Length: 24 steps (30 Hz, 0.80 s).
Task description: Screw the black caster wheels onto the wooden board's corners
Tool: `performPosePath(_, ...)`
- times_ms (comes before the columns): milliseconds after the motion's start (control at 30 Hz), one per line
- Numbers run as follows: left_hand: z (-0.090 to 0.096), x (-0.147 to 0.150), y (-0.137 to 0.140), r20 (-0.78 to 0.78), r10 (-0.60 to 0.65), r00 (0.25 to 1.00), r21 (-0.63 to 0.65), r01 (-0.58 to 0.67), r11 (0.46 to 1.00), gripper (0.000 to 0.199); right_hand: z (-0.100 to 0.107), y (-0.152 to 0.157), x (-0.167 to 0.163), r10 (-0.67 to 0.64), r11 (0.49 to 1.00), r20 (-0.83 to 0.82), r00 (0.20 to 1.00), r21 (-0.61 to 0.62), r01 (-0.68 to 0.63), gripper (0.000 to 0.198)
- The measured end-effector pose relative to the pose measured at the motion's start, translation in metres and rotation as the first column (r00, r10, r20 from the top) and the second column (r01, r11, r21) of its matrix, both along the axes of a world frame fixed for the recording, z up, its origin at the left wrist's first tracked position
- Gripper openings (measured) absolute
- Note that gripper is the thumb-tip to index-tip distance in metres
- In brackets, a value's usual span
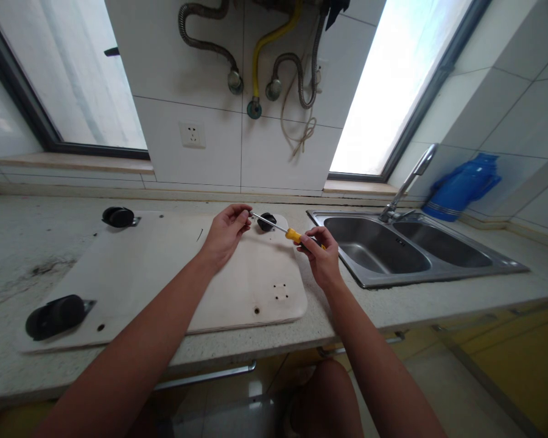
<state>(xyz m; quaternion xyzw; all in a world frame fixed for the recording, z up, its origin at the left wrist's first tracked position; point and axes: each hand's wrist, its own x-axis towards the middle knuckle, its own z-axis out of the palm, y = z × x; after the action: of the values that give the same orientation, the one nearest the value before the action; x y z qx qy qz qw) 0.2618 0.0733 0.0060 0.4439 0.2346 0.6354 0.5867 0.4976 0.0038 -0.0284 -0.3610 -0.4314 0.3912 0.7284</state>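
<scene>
A screwdriver [294, 235] with a yellow and black handle lies in the grip of my right hand [322, 252], its shaft slanting up to the left. Around the tip, my left hand [228, 231] is closed with thumb and fingers pinched; whatever small piece may be there is too small to make out. Below both hands a white board [159, 267] lies flat on the counter. Black casters sit on it: one [267, 222] just behind the screwdriver shaft, one [119, 216] at the far left, one [57, 316] at the near left. Small holes [281, 291] mark the near right corner.
A double steel sink [374, 249] with a faucet [408, 182] is set into the counter [329, 316] on the right. Behind it leans a blue thermos jug [461, 185]. Hoses and a yellow pipe [258, 61] hang on the tiled wall, near a socket [192, 135].
</scene>
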Motion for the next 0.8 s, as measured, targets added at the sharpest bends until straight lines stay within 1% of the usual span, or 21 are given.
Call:
performPosePath(267, -0.0012, -0.0006, 0.0001, -0.025, 0.017, 1.000, 0.013, -0.016, 1.000, 0.031, 0.0003, 0.0005, 0.0000, -0.006, 1.000, -0.005, 1.000, -0.020, 0.006, 0.052)
performPosePath(467, -0.0035, -0.0004, 0.0030, -0.064, 0.061, 0.996, 0.061, -0.057, 0.997, 0.028, 0.0018, 0.0007, -0.0001, -0.012, 0.999, -0.013, 1.000, -0.053, 0.012, 0.056)
performPosePath(633, -0.0053, -0.0014, 0.0035, -0.105, 0.066, 0.992, 0.100, -0.056, 0.993, 0.030, 0.0018, 0.0008, -0.0009, -0.040, 0.998, -0.022, 0.999, -0.041, 0.039, 0.056)
performPosePath(800, -0.0086, -0.0029, 0.0049, -0.165, 0.126, 0.978, 0.149, -0.102, 0.984, 0.028, 0.0005, 0.0019, -0.0002, -0.066, 0.998, -0.015, 0.998, -0.016, 0.065, 0.055)
